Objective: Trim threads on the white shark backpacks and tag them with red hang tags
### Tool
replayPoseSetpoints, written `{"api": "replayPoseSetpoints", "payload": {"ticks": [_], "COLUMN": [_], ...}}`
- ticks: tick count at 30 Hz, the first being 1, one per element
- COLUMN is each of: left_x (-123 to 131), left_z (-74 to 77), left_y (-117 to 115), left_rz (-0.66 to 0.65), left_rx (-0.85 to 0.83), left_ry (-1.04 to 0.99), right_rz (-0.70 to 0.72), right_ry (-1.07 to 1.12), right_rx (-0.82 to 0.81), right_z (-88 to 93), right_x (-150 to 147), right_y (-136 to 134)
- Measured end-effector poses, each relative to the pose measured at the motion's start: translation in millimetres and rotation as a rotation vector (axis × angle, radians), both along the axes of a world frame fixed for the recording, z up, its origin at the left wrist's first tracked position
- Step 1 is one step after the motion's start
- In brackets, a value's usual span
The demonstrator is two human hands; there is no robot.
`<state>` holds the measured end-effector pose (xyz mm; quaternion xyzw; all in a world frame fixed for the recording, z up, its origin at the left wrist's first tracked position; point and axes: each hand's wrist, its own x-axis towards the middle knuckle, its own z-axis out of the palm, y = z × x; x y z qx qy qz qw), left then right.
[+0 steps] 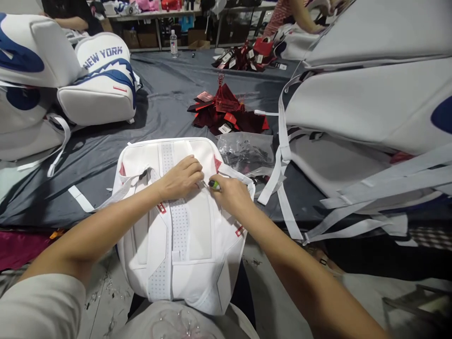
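Note:
A white backpack (pixel 197 275) leans back-side up between my body and the table, its straps and dotted mesh strips facing me. My left hand (pixel 181 178) is closed on its back panel, fingers bent and pressed together near the upper middle; whatever fold they pinch is hidden. Just to the right, my right hand (pixel 231 193) is wrapped around a small tool with a green and black handle (pixel 214 185). Its thin tip points toward the left fingertips, and the kind of tool is not clear. A strap with a black buckle (pixel 142 174) lies left of my left hand.
Finished-looking white and blue backpacks (pixel 100 101) are stacked at left, more white ones (pixel 353 103) at right with dangling straps (pixel 282 155). Red and black tags (pixel 226 110) and a clear plastic bag (pixel 247 148) lie ahead. A bottle (pixel 173 44) stands farther back. Two people work beyond.

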<state>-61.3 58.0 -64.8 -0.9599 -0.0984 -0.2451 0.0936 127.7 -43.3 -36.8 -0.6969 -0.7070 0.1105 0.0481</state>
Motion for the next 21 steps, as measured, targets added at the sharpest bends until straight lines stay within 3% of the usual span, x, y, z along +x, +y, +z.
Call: {"api": "replayPoseSetpoints", "payload": {"ticks": [3,8,12,15,16,18,21], "left_x": [0,1,2,-3,-6,-14,-24], "left_z": [-2.4,-7.2,-7.1,5.7,12.5,27.5,48.7], "left_y": [1,2,1,7,11,24,44], "left_rz": [0.002,-0.022,-0.023,-0.009,0.072,0.376,0.821], "left_rx": [0.003,-0.058,-0.099,-0.178,-0.213,-0.304,-0.47], "left_ry": [-0.016,-0.043,-0.047,-0.07,-0.116,-0.205,-0.081], "right_rz": [0.07,0.1,0.114,0.149,0.162,0.202,0.316], "right_ry": [0.021,0.271,-0.032,-0.185,-0.217,-0.289,-0.383], "right_rx": [-0.081,-0.174,-0.108,-0.08,-0.076,-0.053,0.019], "right_z": [2.1,4.2,-0.3,-2.7,-2.6,-1.4,2.8], "right_x": [-6,0,-8,-16,-17,-17,-14], "right_y": [18,28,33,31,30,25,24]}}
